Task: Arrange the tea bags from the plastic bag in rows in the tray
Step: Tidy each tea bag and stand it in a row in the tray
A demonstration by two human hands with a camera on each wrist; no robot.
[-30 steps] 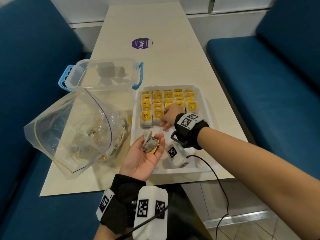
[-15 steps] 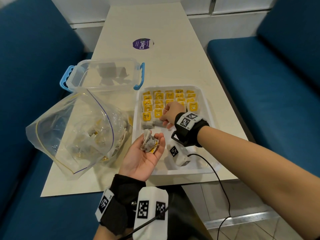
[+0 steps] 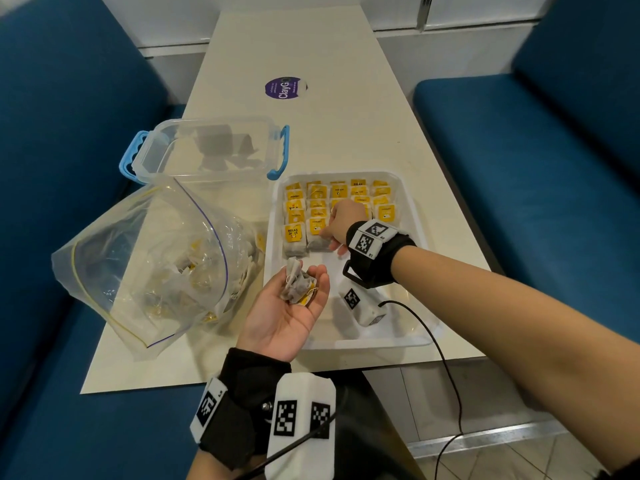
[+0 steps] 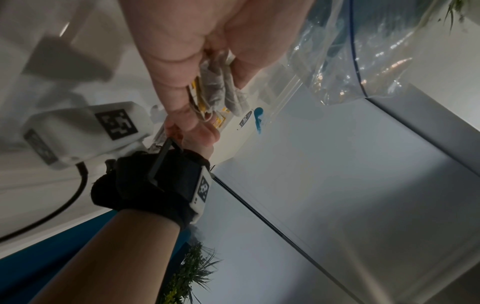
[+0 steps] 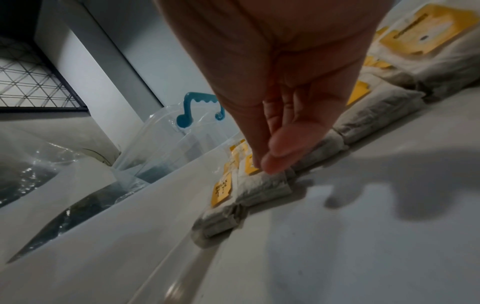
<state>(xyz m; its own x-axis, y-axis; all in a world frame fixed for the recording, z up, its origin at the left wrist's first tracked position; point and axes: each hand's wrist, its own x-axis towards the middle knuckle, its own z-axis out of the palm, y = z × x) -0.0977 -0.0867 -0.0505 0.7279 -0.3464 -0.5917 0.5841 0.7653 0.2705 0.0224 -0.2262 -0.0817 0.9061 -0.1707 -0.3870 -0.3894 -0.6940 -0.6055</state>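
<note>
A white tray (image 3: 410, 329) holds rows of tea bags (image 3: 348, 197) with yellow tags in its far half. My right hand (image 3: 327, 239) reaches into the tray, and its thumb and fingertips pinch the top of the second tea bag (image 3: 316, 244) in the nearest row. The right wrist view shows that tea bag (image 5: 262, 189) lying flat with the fingertips (image 5: 271, 164) meeting on its tag end. My left hand (image 3: 308, 277) is palm up by the tray's left rim, fingers curled round a bunch of tea bags (image 3: 296, 289). The plastic bag (image 3: 156, 265), with more tea bags inside, lies to the left.
A clear container (image 3: 207, 150) with blue handles stands behind the plastic bag. A purple sticker (image 3: 285, 87) marks the far table. Blue benches (image 3: 519, 168) flank the table. The right wrist's white camera box (image 3: 360, 303) and cable hang over the tray's near part.
My right hand has shifted slightly left and lower onto the second bag of the nearest row. My left hand has kept still with its bunch.
</note>
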